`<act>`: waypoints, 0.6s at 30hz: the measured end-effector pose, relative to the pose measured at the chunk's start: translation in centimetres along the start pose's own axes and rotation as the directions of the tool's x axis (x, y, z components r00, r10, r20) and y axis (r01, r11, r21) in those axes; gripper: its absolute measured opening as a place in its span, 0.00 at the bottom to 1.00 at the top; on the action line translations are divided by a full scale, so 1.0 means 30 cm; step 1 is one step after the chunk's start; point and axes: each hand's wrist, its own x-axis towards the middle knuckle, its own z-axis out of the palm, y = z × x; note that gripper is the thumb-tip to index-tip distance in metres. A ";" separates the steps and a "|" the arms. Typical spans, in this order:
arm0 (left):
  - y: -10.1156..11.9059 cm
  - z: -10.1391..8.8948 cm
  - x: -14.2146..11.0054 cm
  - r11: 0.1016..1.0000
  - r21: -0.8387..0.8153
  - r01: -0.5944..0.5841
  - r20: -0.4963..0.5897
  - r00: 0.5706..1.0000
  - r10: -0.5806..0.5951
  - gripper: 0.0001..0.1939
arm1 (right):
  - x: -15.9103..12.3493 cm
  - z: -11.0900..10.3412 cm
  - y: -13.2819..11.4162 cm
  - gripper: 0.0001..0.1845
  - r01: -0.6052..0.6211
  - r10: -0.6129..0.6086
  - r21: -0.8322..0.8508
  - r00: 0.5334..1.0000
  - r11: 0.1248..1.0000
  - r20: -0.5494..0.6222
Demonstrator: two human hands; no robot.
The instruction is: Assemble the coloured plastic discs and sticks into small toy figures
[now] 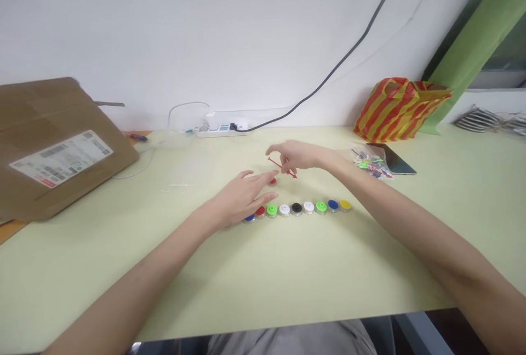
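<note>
Right hand (pixel 296 155): grip pinched on the red rod (pixel 275 162), over the bench (pixel 312 273).
Left hand (pixel 242 196): grip spread and empty; fingertips at the lone red-capped piece (pixel 273 182), contact unclear.
Capped row (pixel 296 209): nine visible pieces, side by side, left end partly under the left hand.
Parts bag (pixel 373 163): beyond the right forearm.

stick (pixel 275 162): red | caps (pixel 296 208): blue, red, green, white, black, yellow | bag (pixel 394 114): red-yellow stripes | tabletop (pixel 263 278): pale green
</note>
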 end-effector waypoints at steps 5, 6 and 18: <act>-0.021 0.005 -0.013 1.000 0.001 -0.018 -0.050 0.999 0.018 0.27 | 0.003 0.013 -0.056 0.04 0.077 -0.077 -0.082 0.997 0.994 0.000; -0.024 0.006 -0.015 1.000 0.013 -0.026 -0.056 0.998 0.027 0.26 | 0.003 0.019 -0.067 0.04 0.082 -0.083 -0.105 0.996 0.991 -0.011; -0.045 0.000 -0.020 0.987 0.157 -0.026 -0.108 0.993 0.043 0.23 | 0.027 0.052 -0.061 0.07 0.099 -0.118 -0.181 0.988 0.978 -0.099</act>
